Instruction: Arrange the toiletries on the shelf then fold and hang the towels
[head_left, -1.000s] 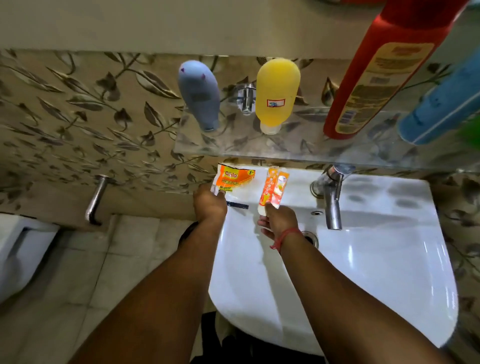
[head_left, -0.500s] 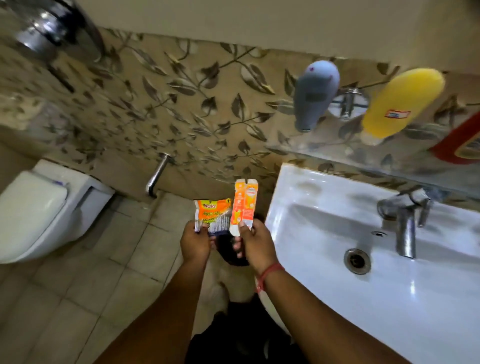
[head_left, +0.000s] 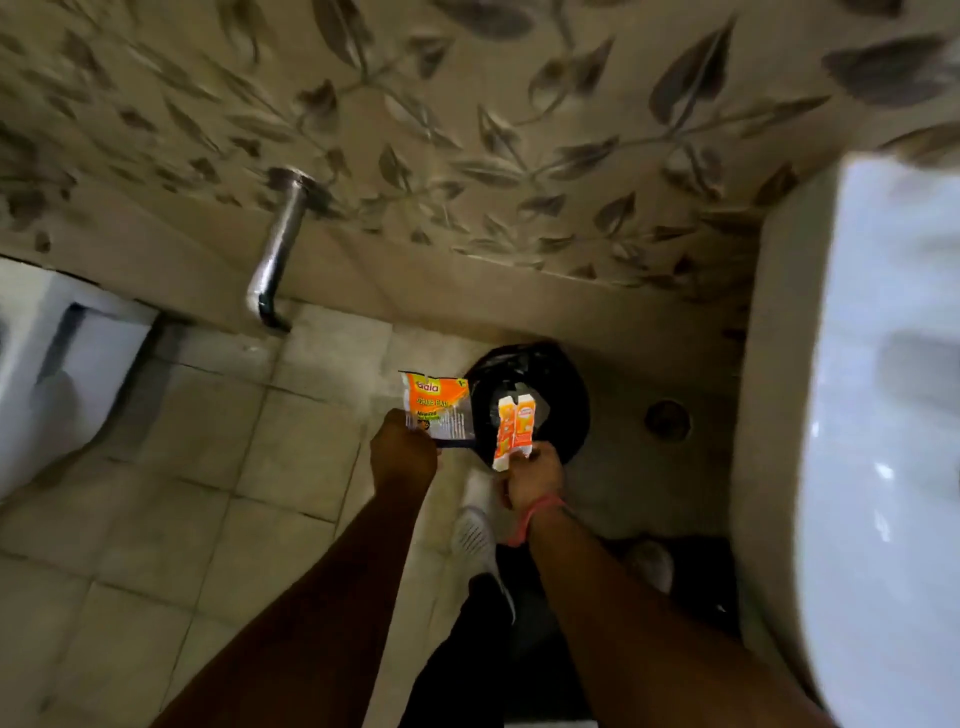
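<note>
Two bits of packaging here, one per hand. The left hand (head_left: 402, 457) has its fingers curled round the bottom edge of a torn orange and white scrub pad wrapper (head_left: 435, 402), "Gala" printed at the top, plus something thin and dark poking out under it that I can't make out. The right hand (head_left: 535, 475) pinches the lower end of a small orange and white carton (head_left: 513, 431) with its top flaps open. Both are held up over one round bin (head_left: 563, 410) lined with a black bag: carton right above its opening, wrapper just left of its rim. One white sink (head_left: 872, 415) sits right of the bin, one metal pipe (head_left: 278, 249) up and left of it.
</note>
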